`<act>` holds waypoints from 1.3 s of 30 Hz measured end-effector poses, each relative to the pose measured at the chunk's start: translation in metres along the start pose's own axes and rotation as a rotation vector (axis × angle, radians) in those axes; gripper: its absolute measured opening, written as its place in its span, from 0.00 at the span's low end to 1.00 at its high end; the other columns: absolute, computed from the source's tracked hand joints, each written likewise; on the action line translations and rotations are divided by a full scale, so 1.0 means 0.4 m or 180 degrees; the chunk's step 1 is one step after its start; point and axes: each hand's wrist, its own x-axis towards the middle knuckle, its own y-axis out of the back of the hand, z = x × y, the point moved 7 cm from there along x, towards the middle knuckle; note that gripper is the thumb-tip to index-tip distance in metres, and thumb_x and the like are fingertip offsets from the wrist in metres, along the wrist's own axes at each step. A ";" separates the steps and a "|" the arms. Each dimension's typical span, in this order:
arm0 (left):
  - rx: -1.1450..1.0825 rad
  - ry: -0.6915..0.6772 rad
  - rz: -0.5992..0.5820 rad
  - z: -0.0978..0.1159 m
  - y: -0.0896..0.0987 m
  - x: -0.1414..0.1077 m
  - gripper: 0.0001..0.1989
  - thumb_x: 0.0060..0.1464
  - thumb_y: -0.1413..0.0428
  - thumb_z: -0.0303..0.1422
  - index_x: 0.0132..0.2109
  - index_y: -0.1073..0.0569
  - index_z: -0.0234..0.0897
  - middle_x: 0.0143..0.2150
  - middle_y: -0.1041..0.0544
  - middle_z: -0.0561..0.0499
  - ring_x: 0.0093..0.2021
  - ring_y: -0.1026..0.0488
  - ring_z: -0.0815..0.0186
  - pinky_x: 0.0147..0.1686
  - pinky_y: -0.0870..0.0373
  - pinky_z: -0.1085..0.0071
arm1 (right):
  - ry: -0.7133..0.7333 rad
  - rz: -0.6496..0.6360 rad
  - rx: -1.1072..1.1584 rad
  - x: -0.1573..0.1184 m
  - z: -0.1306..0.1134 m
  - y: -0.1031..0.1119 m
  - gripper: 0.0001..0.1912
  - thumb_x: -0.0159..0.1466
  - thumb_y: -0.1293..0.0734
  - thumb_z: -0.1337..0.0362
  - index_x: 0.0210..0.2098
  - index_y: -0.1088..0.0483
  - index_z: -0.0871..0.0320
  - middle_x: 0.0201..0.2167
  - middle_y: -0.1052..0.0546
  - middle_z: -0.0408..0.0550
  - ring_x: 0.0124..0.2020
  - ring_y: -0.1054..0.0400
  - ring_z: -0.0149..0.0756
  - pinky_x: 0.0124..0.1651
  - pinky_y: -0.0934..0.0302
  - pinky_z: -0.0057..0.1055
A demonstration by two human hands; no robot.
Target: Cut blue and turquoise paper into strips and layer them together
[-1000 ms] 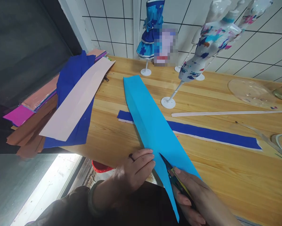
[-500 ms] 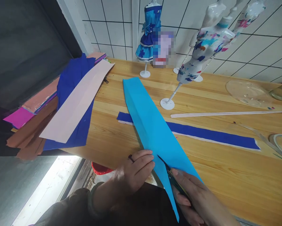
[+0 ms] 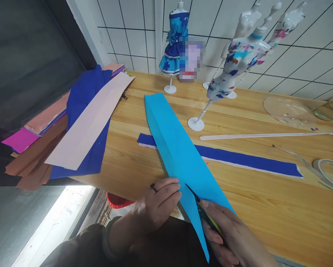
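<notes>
A long light blue paper sheet (image 3: 177,144) runs from the middle of the wooden table (image 3: 266,215) down past its front edge. My left hand (image 3: 159,200) grips the sheet's left edge, its fingers pressed together on top. In my right hand (image 3: 227,230) are dark scissors (image 3: 208,218), their blade in the sheet near its centre. A narrow tapering piece hangs to the left of the blade, joined to the sheet above. Beneath the sheet lies a dark blue strip (image 3: 247,159) with a pale edge.
Left are a pale pink strip (image 3: 91,122) on dark blue paper (image 3: 82,89) and brown paper (image 3: 38,159). Behind stand a dressed mannequin (image 3: 174,48) and a paint-stained one (image 3: 233,70). Right are a thin pale strip (image 3: 261,136), a clear plate (image 3: 289,111) and a tape roll (image 3: 330,172).
The view has shifted slightly, so the table items sit a little further left. Both hands keep their hold on the sheet and scissors.
</notes>
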 end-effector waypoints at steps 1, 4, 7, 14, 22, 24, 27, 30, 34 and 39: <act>-0.0011 -0.0007 0.0001 0.000 0.000 0.000 0.10 0.53 0.46 0.21 0.44 0.30 0.24 0.42 0.24 0.36 0.53 0.31 0.54 0.48 0.26 0.58 | -0.0009 -0.0009 0.0031 0.003 0.002 0.001 0.25 0.61 0.45 0.44 0.17 0.45 0.56 0.06 0.50 0.31 0.06 0.58 0.20 0.10 0.58 0.19; -0.0023 0.0009 -0.0046 -0.001 -0.003 -0.001 0.10 0.53 0.46 0.21 0.44 0.30 0.24 0.42 0.24 0.36 0.53 0.31 0.54 0.48 0.26 0.58 | -0.0170 0.0013 0.0128 0.005 0.007 0.003 0.22 0.62 0.46 0.46 0.21 0.42 0.56 0.06 0.47 0.31 0.06 0.56 0.21 0.10 0.57 0.20; -0.0052 0.0032 -0.0012 -0.003 -0.003 -0.003 0.10 0.55 0.48 0.21 0.45 0.30 0.25 0.42 0.24 0.37 0.54 0.31 0.54 0.48 0.26 0.58 | -0.0238 0.0045 0.0200 0.004 -0.001 0.000 0.21 0.62 0.45 0.47 0.23 0.41 0.56 0.08 0.43 0.32 0.06 0.56 0.20 0.10 0.57 0.20; -0.0147 0.0125 0.0097 -0.006 0.000 -0.004 0.09 0.55 0.48 0.22 0.44 0.31 0.27 0.42 0.24 0.38 0.54 0.31 0.55 0.48 0.26 0.58 | -0.0067 -0.0055 0.0365 0.025 -0.026 -0.013 0.22 0.62 0.43 0.47 0.20 0.43 0.57 0.10 0.42 0.32 0.06 0.57 0.19 0.10 0.56 0.19; -0.0200 0.0121 0.0095 -0.006 0.002 0.000 0.09 0.55 0.48 0.22 0.44 0.30 0.25 0.41 0.24 0.37 0.53 0.31 0.54 0.47 0.26 0.58 | -0.0058 -0.0061 0.0209 0.034 -0.034 -0.020 0.26 0.64 0.45 0.48 0.16 0.43 0.58 0.08 0.46 0.33 0.06 0.56 0.19 0.10 0.56 0.19; -0.0206 0.0118 0.0097 -0.006 0.002 0.000 0.09 0.55 0.48 0.21 0.44 0.30 0.25 0.41 0.24 0.37 0.53 0.30 0.54 0.47 0.26 0.58 | -0.0054 -0.0046 0.0173 0.035 -0.035 -0.023 0.26 0.64 0.46 0.47 0.16 0.43 0.57 0.06 0.47 0.32 0.06 0.56 0.20 0.11 0.56 0.19; -0.0194 0.0153 0.0123 -0.007 0.004 -0.001 0.09 0.55 0.48 0.22 0.44 0.30 0.26 0.41 0.24 0.37 0.52 0.30 0.55 0.47 0.26 0.59 | -0.0033 -0.0037 0.0124 0.037 -0.036 -0.026 0.27 0.63 0.46 0.47 0.15 0.44 0.57 0.06 0.48 0.33 0.06 0.56 0.20 0.11 0.56 0.20; -0.0181 0.0164 0.0089 -0.007 0.005 -0.001 0.10 0.55 0.48 0.22 0.45 0.30 0.26 0.42 0.24 0.37 0.53 0.30 0.55 0.47 0.26 0.59 | -0.0054 -0.0011 0.0135 0.035 -0.032 -0.025 0.28 0.63 0.46 0.46 0.14 0.44 0.57 0.06 0.48 0.33 0.06 0.57 0.20 0.11 0.57 0.20; -0.0202 0.0156 0.0058 -0.007 0.005 -0.001 0.10 0.55 0.48 0.21 0.45 0.30 0.25 0.42 0.24 0.37 0.53 0.31 0.55 0.48 0.26 0.59 | -0.0046 0.0000 0.0150 0.033 -0.029 -0.022 0.27 0.63 0.46 0.46 0.14 0.44 0.57 0.05 0.49 0.33 0.06 0.57 0.20 0.10 0.58 0.20; -0.0175 0.0124 0.0113 -0.006 0.005 -0.001 0.10 0.54 0.46 0.21 0.44 0.30 0.25 0.42 0.24 0.37 0.53 0.31 0.55 0.48 0.26 0.58 | -0.0033 -0.0017 0.0217 0.039 -0.030 -0.024 0.27 0.63 0.45 0.47 0.14 0.44 0.57 0.05 0.49 0.33 0.06 0.57 0.20 0.10 0.58 0.19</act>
